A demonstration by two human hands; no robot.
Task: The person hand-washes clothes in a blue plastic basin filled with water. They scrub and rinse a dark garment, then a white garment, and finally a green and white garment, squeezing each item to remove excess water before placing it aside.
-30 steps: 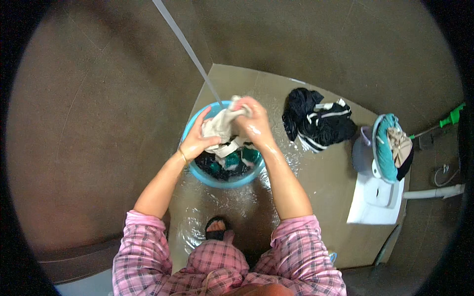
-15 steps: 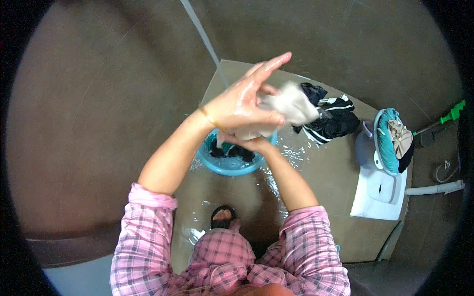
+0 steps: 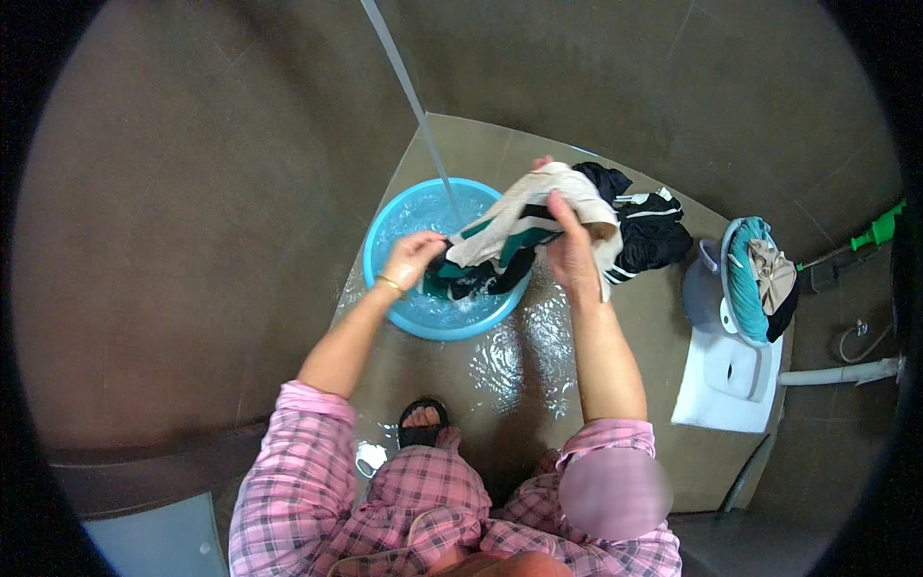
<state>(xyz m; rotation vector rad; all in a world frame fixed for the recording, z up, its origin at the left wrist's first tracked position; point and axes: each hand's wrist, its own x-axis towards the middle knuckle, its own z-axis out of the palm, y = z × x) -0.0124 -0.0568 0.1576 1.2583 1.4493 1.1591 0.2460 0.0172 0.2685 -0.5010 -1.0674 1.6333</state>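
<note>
Head view: right hand (image 3: pixel 574 250), wet, clasped around the upper part of a garment (image 3: pixel 524 216), cream with green and black. Left hand (image 3: pixel 413 262), fingertips pinched on the garment's dark lower-left end. Garment stretched between both hands, long axis slanted from upper right to lower left, across the right rim of a blue basin (image 3: pixel 444 335); its cream bulk is set up and right of the left hand, nearer the right. Dark clothes (image 3: pixel 654 240), heaped beyond the basin's right rim, toward the far edge of the floor (image 3: pixel 615 365).
</note>
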